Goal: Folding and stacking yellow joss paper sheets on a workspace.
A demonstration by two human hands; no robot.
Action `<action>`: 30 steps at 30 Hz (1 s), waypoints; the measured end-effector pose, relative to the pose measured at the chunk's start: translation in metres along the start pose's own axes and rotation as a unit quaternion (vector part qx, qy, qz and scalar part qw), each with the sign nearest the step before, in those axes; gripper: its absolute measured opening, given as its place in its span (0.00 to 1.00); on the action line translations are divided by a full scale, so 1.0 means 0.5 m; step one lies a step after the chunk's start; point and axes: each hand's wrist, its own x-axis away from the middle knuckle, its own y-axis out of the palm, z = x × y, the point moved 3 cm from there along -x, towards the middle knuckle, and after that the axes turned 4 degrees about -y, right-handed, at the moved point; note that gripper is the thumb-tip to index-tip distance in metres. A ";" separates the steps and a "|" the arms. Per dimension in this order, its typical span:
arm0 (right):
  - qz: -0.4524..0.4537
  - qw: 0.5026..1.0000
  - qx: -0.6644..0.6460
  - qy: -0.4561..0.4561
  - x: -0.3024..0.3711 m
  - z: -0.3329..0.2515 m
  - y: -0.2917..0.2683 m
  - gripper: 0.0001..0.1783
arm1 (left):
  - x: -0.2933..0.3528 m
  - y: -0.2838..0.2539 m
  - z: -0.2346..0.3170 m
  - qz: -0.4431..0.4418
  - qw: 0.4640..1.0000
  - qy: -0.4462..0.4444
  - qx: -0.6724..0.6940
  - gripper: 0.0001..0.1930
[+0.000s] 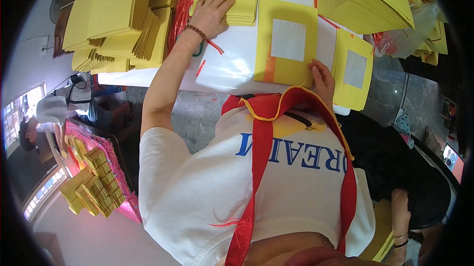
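Observation:
My left hand (210, 15) lies with fingers stretched over a small stack of yellow paper envelopes (243, 0), pressing on its top left part. A beaded bracelet circles that wrist, and a teal loop-shaped handle (198, 50) shows partly from beneath it. My right hand (323, 79) has its fingers bent at the right edge of a yellow envelope (289, 12) with a white rectangle and an orange strip; it seems to pinch that edge. Just right of this hand lies another yellow envelope (344, 86) with a white rectangle, its lower end near the table's front edge.
Tall stacks of yellow envelopes (116, 7) crowd the table's left, beside a bundle of red strings (183, 9). More stacks (365, 2) and a clear plastic bag (407, 31) are at right. Another person (64, 103) is by a pink-covered table (131, 202); someone in black (395, 162) is close on the right.

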 end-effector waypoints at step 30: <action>-0.066 0.939 0.271 -0.204 -0.015 -0.037 0.017 0.12 | 0.144 0.008 0.262 0.005 0.966 0.210 0.154 0.20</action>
